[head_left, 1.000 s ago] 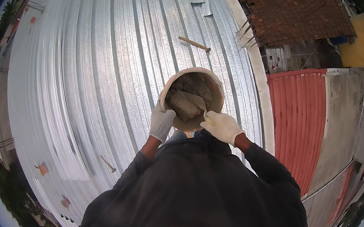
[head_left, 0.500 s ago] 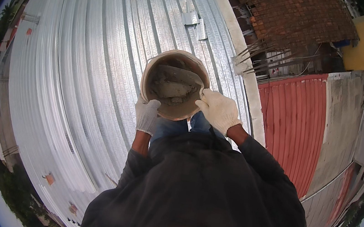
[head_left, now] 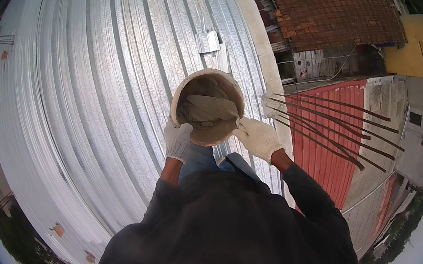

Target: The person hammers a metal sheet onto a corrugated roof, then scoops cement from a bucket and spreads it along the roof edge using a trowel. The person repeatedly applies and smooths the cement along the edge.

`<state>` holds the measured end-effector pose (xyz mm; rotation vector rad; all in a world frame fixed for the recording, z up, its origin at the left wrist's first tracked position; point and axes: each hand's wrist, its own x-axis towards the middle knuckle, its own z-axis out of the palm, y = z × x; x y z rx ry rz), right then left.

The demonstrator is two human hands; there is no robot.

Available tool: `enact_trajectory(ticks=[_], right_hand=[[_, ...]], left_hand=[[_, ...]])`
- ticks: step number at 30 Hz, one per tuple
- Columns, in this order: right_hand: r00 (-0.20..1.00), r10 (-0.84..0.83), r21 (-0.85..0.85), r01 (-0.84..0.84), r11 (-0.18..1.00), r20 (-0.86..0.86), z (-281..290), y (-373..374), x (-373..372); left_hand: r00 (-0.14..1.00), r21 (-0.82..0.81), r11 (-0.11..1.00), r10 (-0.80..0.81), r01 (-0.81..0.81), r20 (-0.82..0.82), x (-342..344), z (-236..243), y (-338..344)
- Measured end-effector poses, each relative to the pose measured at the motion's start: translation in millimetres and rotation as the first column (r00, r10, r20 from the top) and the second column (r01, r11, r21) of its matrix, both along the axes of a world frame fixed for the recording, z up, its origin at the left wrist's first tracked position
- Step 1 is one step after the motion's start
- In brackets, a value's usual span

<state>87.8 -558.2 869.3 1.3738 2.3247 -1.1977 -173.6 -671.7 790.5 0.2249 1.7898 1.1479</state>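
Observation:
I hold a round, pale bucket (head_left: 220, 137) in front of my legs, its mouth facing up. Wet grey mortar (head_left: 208, 85) lies inside. My left hand (head_left: 177, 139), in a white knit glove, is closed on the bucket's near left rim. On the other side my right hand (head_left: 258, 139), gloved in cream knit, grips a trowel (head_left: 213, 109) by its handle, which the fingers mostly hide. The mortar-coated blade reaches leftward across the inside of the bucket. How deep its edge sits in the mortar I cannot tell.
Ribbed metal roofing (head_left: 94, 90) spreads under me and to the left. Small metal offcuts (head_left: 210, 42) lie ahead. A concrete ledge (head_left: 257, 26) borders the right side, with several bare rebar rods (head_left: 340, 125) sticking out over a lower red roof (head_left: 319, 162).
The trowel blade has moved nearer to me inside the bucket. Bucket and hands sit slightly farther right and lower in view. The rebar rods now show in full against the red roof.

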Motion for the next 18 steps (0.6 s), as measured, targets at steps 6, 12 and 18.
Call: enact_trajectory(ticks=[6,12,18], right_hand=[[0.988,-0.114,0.014,0.113,0.993,0.106,-86,142,-52],[0.976,-0.074,0.045,0.066,0.997,0.205,-181,263,-85],[0.984,0.030,-0.005,-0.030,1.000,0.177,-308,354,-125]], left_hand=[[0.971,-0.149,0.979,-0.166,0.141,-0.174,-60,-102,138],[0.911,-0.228,0.948,-0.287,0.225,-0.296,-114,-196,264],[0.850,-0.396,0.864,-0.439,0.311,-0.292,-173,-327,333]])
